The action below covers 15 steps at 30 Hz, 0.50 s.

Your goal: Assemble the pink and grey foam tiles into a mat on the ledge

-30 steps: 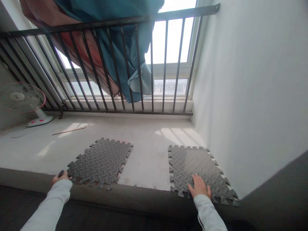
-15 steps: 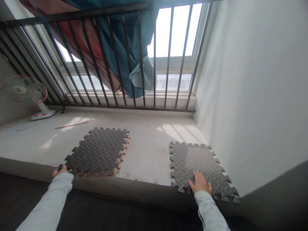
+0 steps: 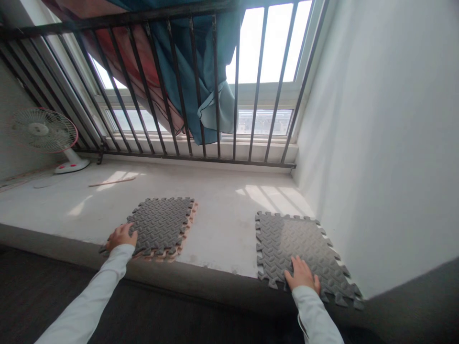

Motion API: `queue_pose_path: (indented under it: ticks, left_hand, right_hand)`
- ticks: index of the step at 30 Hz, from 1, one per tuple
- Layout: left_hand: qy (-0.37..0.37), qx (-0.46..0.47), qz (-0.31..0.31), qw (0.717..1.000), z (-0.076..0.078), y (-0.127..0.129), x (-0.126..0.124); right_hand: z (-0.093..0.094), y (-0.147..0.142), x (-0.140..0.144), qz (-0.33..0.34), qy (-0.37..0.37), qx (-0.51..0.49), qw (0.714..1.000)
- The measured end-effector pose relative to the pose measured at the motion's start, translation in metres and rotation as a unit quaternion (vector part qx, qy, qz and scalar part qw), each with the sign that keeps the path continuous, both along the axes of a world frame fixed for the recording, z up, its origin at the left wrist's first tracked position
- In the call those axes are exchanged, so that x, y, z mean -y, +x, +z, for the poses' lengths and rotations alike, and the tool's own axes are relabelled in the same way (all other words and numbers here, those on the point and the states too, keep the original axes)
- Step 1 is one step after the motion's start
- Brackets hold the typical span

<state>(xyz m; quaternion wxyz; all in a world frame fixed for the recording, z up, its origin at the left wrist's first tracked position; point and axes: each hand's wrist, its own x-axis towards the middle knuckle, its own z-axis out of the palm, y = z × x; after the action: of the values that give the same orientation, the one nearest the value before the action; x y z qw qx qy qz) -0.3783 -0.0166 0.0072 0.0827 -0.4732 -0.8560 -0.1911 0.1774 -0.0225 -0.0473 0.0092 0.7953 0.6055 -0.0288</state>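
Observation:
A grey interlocking foam mat tile point(image 3: 163, 222) lies on a pinkish tile point(image 3: 186, 234), whose toothed edge shows along the right and front. My left hand point(image 3: 121, 236) rests over the grey tile's left front corner, fingers stretched across its surface. To the right, a second grey foam tile point(image 3: 297, 243) lies near the wall, its front teeth jutting past the ledge's edge. My right hand point(image 3: 302, 276) lies flat on that tile's front part with fingers spread. Both tiles have a raised tread pattern.
The white ledge point(image 3: 222, 224) drops to a dark floor point(image 3: 172, 310). Black railing point(image 3: 201, 160) runs along the back before a window and a blue-and-red curtain point(image 3: 193, 71). An electric fan point(image 3: 45, 129) and a thin stick point(image 3: 112, 182) are at left; a white wall point(image 3: 376, 143) bounds the right.
My left hand has let go of the left grey tile's front corner and moved up and right onto its top. The corner has dropped. My right hand stays on the right tile.

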Motion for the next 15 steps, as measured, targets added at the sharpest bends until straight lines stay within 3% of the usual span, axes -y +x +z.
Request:
queue_pose_path:
  ticks: [2,4,5,8,12,15]
  left_hand:
    - [-0.055,-0.038,-0.164,0.984,-0.001,0.031,-0.011]
    - [-0.140,-0.061,-0.322,0.934,0.000,0.066,-0.021]
    - [-0.188,-0.076,-0.366,0.908,0.001,0.082,-0.024]
    - [-0.306,-0.127,-0.380,0.863,0.004,0.116,-0.031]
    - [-0.362,-0.136,-0.335,0.860,0.007,0.126,-0.035]
    - [-0.365,-0.121,-0.344,0.857,0.010,0.125,-0.035]
  right_hand:
    - [-0.002,0.001,-0.001,0.000,-0.003,0.004,1.000]
    - [-0.003,0.001,-0.001,0.001,-0.010,0.006,1.000]
    - [-0.002,0.002,-0.001,0.001,-0.011,0.006,1.000]
    - [-0.002,0.003,0.000,0.006,-0.008,0.007,1.000]
    - [-0.001,0.005,0.001,0.012,-0.007,0.004,1.000]
    - [-0.001,0.004,0.001,0.012,-0.007,-0.008,1.000]
